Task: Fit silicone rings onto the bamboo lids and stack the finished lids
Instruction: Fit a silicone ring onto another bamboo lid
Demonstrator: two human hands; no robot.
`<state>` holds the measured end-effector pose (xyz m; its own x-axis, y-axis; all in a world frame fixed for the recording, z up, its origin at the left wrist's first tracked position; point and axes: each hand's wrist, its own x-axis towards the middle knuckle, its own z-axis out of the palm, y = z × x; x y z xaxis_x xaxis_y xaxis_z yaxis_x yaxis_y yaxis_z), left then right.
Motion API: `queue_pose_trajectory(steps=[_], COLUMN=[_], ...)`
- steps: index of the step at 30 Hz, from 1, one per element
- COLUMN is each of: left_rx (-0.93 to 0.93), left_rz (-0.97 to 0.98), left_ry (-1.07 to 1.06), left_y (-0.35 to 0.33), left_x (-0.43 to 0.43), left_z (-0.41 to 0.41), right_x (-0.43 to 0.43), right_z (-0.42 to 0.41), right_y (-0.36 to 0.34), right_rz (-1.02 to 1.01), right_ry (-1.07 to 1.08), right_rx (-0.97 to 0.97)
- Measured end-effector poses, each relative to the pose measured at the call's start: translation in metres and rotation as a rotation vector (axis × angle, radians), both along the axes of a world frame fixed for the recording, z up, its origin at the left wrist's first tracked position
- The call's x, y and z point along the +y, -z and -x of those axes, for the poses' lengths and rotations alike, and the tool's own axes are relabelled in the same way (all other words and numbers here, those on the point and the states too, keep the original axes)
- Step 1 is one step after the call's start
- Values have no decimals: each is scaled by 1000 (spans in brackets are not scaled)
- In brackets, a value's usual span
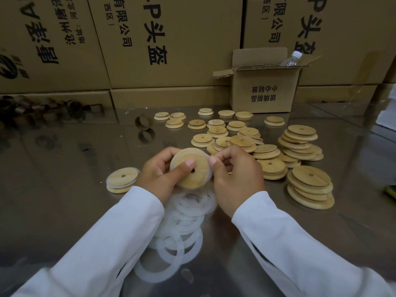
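My left hand (159,175) grips a round bamboo lid (196,174) with a centre hole, thumb pressed on its face. A translucent silicone ring (211,168) wraps the lid's rim, and my right hand (235,179) pinches that ring at the lid's right edge. Below my hands lies a heap of loose white silicone rings (182,228) on the steel table. At the left sits a short stack of lids with rings (122,180). Many bare bamboo lids (246,142) lie scattered and piled to the right and behind.
The shiny steel table (75,189) runs to a wall of large printed cartons (162,43). A small open carton (264,91) with a plastic bottle (291,58) stands at the back right. Brown cardboard tape cores (143,122) lie at the back left.
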<state>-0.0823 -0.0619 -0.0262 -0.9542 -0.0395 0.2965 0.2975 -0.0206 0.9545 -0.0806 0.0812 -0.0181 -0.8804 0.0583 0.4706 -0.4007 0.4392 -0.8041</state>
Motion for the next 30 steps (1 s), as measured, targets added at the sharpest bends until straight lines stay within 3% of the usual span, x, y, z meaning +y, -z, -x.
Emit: queue_pose_trajectory(steps=[8, 17, 30], left_rx=[-1, -30, 5], left_rz=[-116, -104, -62], left_ry=[-44, -22, -55], left_y=[-2, 1, 2], left_x=[2, 0, -2], left_z=[-1, 0, 2], right_x=[-2, -4, -5], right_z=[0, -2, 2], right_y=[-2, 0, -1], right_rz=[151, 125, 305], right_ry=[-101, -61, -99], right_rx=[-6, 20, -181])
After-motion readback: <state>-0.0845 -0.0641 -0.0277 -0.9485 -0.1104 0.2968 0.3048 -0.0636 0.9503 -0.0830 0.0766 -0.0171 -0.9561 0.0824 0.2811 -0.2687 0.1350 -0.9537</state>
